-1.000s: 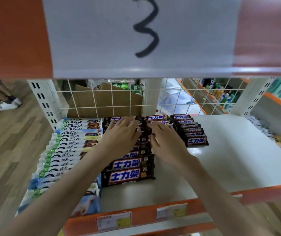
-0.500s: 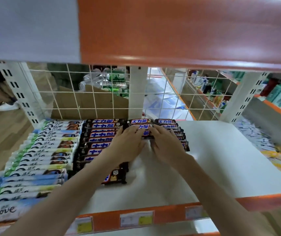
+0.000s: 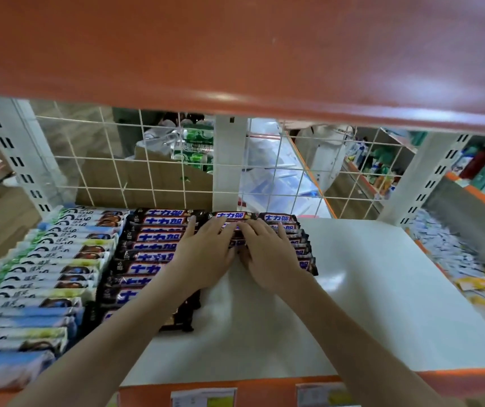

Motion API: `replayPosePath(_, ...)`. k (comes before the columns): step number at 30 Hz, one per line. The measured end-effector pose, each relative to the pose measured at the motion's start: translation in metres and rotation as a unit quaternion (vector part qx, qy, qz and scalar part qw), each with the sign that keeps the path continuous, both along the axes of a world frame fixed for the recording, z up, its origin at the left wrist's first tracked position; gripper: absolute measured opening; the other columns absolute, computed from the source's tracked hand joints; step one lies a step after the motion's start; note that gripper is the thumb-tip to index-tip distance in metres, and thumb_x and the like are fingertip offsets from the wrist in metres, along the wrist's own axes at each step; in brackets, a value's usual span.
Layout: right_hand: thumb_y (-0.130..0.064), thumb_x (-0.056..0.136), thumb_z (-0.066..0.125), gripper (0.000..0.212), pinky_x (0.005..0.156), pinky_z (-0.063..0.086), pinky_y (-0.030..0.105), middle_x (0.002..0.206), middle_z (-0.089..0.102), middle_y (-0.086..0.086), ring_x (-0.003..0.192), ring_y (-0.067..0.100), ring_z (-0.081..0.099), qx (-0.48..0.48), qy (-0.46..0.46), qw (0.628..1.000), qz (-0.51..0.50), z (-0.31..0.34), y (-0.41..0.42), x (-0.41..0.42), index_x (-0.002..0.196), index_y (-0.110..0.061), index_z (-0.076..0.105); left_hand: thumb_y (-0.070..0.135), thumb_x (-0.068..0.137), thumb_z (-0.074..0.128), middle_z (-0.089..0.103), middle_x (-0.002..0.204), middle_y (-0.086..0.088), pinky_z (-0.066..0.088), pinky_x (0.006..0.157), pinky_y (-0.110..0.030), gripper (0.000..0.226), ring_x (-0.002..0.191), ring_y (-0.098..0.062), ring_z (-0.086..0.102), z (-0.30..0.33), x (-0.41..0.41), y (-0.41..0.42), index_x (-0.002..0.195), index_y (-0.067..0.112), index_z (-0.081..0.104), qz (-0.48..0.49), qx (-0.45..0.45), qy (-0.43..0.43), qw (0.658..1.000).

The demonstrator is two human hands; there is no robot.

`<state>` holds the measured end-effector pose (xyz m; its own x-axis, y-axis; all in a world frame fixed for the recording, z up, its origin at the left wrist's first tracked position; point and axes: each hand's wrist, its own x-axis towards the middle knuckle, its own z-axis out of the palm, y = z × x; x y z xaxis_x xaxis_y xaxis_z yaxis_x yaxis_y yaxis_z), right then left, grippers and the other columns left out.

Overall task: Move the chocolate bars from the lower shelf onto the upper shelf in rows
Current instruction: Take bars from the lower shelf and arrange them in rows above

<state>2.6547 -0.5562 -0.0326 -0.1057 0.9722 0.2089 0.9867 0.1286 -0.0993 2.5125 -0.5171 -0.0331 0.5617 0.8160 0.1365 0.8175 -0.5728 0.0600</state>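
Two hands were down on the white shelf (image 3: 382, 289), side by side on the middle row of dark bars (image 3: 229, 221). Left hand (image 3: 206, 254) lay flat with fingers (image 3: 220, 230) stretched out straight, pressing on the wrappers, not gripping anything. Right hand (image 3: 270, 254) was the same deal, fingers (image 3: 253, 230) extended over the bars, tips nearly meeting the left ones. Left of that middle row sat a longer row of dark bars (image 3: 153, 259) running toward the shelf's front edge, and right of it a shorter row (image 3: 297, 239) near the wire grid (image 3: 123, 171). Further left sat a row of pale bars (image 3: 53, 274). An orange beam (image 3: 235, 54) hung overhead.
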Motion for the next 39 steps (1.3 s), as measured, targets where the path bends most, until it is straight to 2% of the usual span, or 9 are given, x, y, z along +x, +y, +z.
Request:
replayPosePath(6, -0.034, 0.1, 0.029, 0.05, 0.114, 0.001, 0.051, 0.155, 0.019, 0.001, 0.143, 0.019, 0.016, -0.071, -0.019, 0.997, -0.023, -0.003, 0.015, -0.002, 0.148, -0.023, 0.018, 0.04, 0.099, 0.023, 0.017, 0.155, -0.009, 0.0, 0.114, -0.047, 0.051, 0.142, -0.021, 0.016, 0.005, 0.001, 0.015, 0.146, 0.02, 0.018, 0.003, -0.054, 0.057, 0.997)
replayPosePath(10, -0.033, 0.1, 0.028, 0.049, 0.114, 0.004, 0.049, 0.152, 0.026, 0.0, 0.139, 0.019, 0.023, -0.052, -0.022, 0.998, -0.026, -0.008, 0.011, -0.003, 0.147, -0.023, 0.02, 0.036, 0.1, 0.024, 0.022, 0.153, -0.006, -0.001, 0.115, -0.048, 0.049, 0.14, -0.021, 0.023, 0.003, -0.004, 0.017, 0.146, 0.022, 0.018, -0.011, -0.049, 0.072, 0.996)
replayPosePath(16, -0.029, 0.1, 0.03, 0.043, 0.114, 0.008, 0.049, 0.144, 0.04, 0.001, 0.136, 0.019, 0.03, -0.049, 0.013, 0.998, -0.031, 0.007, 0.024, 0.002, 0.142, -0.021, 0.032, 0.034, 0.099, 0.026, 0.031, 0.147, -0.004, 0.006, 0.113, -0.053, 0.046, 0.137, -0.019, 0.028, 0.008, -0.001, 0.025, 0.141, 0.019, 0.027, -0.026, -0.062, 0.036, 0.997)
replayPosePath(19, -0.027, 0.099, 0.03, 0.045, 0.114, 0.006, 0.05, 0.147, 0.035, 0.001, 0.137, 0.019, 0.028, -0.054, 0.012, 0.998, -0.032, 0.012, 0.034, 0.006, 0.144, -0.02, 0.028, 0.033, 0.099, 0.024, 0.022, 0.152, -0.008, 0.008, 0.113, -0.052, 0.049, 0.14, -0.021, 0.021, 0.012, 0.004, 0.034, 0.146, 0.017, 0.019, -0.024, -0.056, 0.031, 0.998)
replayPosePath(23, -0.028, 0.101, 0.027, 0.047, 0.114, 0.004, 0.05, 0.152, 0.027, 0.001, 0.141, 0.018, 0.021, -0.096, -0.016, 0.995, -0.027, 0.005, 0.04, 0.006, 0.147, -0.02, 0.022, 0.032, 0.1, 0.021, 0.017, 0.154, -0.009, 0.008, 0.113, -0.054, 0.051, 0.142, -0.021, 0.017, 0.005, 0.008, 0.04, 0.147, 0.015, 0.015, -0.016, -0.067, 0.069, 0.995)
replayPosePath(32, -0.031, 0.101, 0.027, 0.045, 0.115, 0.006, 0.048, 0.149, 0.032, 0.0, 0.14, 0.018, 0.021, -0.049, -0.021, 0.998, -0.028, -0.002, 0.037, 0.003, 0.144, -0.019, 0.029, 0.028, 0.1, 0.02, 0.012, 0.155, -0.009, 0.005, 0.113, -0.057, 0.05, 0.143, -0.021, 0.012, 0.01, 0.003, 0.034, 0.147, 0.013, 0.012, -0.018, -0.071, 0.097, 0.993)
replayPosePath(35, -0.032, 0.1, 0.03, 0.043, 0.115, 0.005, 0.045, 0.148, 0.033, 0.0, 0.139, 0.017, 0.022, -0.018, 0.002, 0.999, -0.034, 0.003, 0.029, 0.01, 0.141, -0.02, 0.034, 0.026, 0.1, 0.023, 0.011, 0.155, -0.013, 0.008, 0.111, -0.062, 0.048, 0.143, -0.026, 0.01, 0.012, 0.001, 0.028, 0.142, 0.002, 0.022, -0.039, -0.037, 0.134, 0.99)
replayPosePath(37, -0.031, 0.099, 0.032, 0.041, 0.114, 0.008, 0.043, 0.145, 0.037, -0.002, 0.136, 0.017, 0.027, 0.001, 0.015, 0.999, -0.043, 0.008, 0.02, 0.021, 0.139, -0.021, 0.036, 0.028, 0.099, 0.023, 0.011, 0.155, -0.011, 0.007, 0.111, -0.06, 0.048, 0.143, -0.024, 0.008, 0.009, 0.003, 0.023, 0.139, 0.002, 0.027, -0.05, -0.028, 0.109, 0.992)
replayPosePath(39, -0.03, 0.099, 0.032, 0.039, 0.112, 0.011, 0.04, 0.14, 0.042, -0.003, 0.132, 0.017, 0.033, 0.01, 0.029, 0.998, -0.054, 0.013, 0.009, 0.032, 0.137, -0.021, 0.038, 0.035, 0.099, 0.022, 0.008, 0.157, -0.004, 0.002, 0.114, -0.054, 0.054, 0.144, -0.017, 0.005, 0.005, 0.007, 0.019, 0.146, 0.01, 0.016, -0.038, -0.053, 0.059, 0.996)
